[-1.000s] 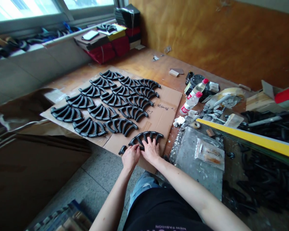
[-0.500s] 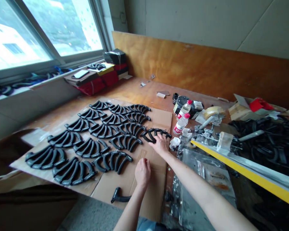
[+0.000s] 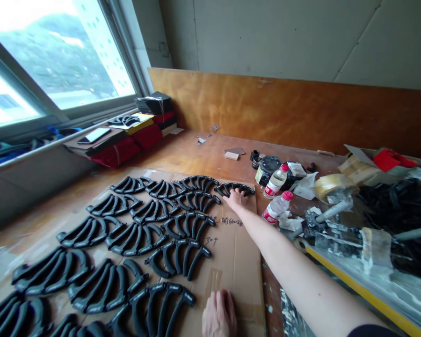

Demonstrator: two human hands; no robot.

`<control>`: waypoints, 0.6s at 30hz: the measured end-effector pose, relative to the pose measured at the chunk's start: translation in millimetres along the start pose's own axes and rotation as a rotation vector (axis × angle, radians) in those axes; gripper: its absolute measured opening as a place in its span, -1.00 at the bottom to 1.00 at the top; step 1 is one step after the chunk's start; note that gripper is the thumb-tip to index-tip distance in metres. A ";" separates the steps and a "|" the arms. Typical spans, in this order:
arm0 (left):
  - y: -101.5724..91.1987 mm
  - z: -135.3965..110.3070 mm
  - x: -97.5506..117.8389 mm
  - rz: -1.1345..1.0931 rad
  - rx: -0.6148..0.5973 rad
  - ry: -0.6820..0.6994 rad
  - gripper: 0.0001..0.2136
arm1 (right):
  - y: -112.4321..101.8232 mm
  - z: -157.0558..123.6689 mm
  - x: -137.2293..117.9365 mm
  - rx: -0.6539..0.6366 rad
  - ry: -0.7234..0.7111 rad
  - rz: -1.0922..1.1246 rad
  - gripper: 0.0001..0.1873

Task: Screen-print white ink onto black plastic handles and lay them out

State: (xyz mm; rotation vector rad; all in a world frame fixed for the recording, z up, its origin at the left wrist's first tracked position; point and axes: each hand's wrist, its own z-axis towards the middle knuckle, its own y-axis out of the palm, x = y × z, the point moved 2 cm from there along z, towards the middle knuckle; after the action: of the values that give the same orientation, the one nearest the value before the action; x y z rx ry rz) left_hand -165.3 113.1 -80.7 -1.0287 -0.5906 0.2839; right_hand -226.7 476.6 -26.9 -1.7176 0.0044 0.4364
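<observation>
My right hand (image 3: 237, 198) reaches far forward and grips a black curved ribbed part (image 3: 234, 188) at the back right corner of a flat cardboard sheet (image 3: 231, 252). Its fingers lie over the part's near edge. Several more black curved parts (image 3: 168, 255) lie in rows across the cardboard, to the left of that one. My left hand (image 3: 219, 312) rests flat near the sheet's front edge with fingers stretched out, holding nothing, just right of the nearest curved part (image 3: 154, 304).
Two plastic bottles with red caps (image 3: 276, 206), a black jar (image 3: 266, 169), a tape roll (image 3: 331, 185) and crumpled paper stand right of the cardboard. A yellow-edged board (image 3: 365, 292) and a heap of black parts (image 3: 400, 210) fill the right side. Books (image 3: 126, 140) line the windowsill.
My right hand carried the curved part from beside the rows to the sheet's back right corner. My left hand moved down to the front edge. The camera tilted up and leaned forward.
</observation>
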 end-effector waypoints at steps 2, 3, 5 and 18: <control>2.2 -0.7 -0.2 0.014 0.018 -0.024 -0.81 | 0.4 6.2 -6.0 -0.016 -0.018 0.014 -0.51; 2.3 -0.7 -0.8 0.017 0.017 -0.027 -0.81 | -0.5 6.2 -8.3 -0.023 -0.022 0.022 -0.50; 1.3 0.1 -2.4 0.002 -0.019 -0.003 -0.81 | -3.1 -2.1 -11.8 -0.013 -0.035 0.032 -0.46; -17.5 11.7 -2.5 0.032 -0.286 -0.077 -0.71 | -24.4 -313.5 100.1 -0.053 -0.866 0.207 -0.59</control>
State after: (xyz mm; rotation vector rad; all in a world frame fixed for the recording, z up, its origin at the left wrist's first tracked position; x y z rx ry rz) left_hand -175.1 111.6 -61.9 -1.3081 -0.6981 0.2726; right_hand -39.0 207.4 7.2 -1.4625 -0.4603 1.3111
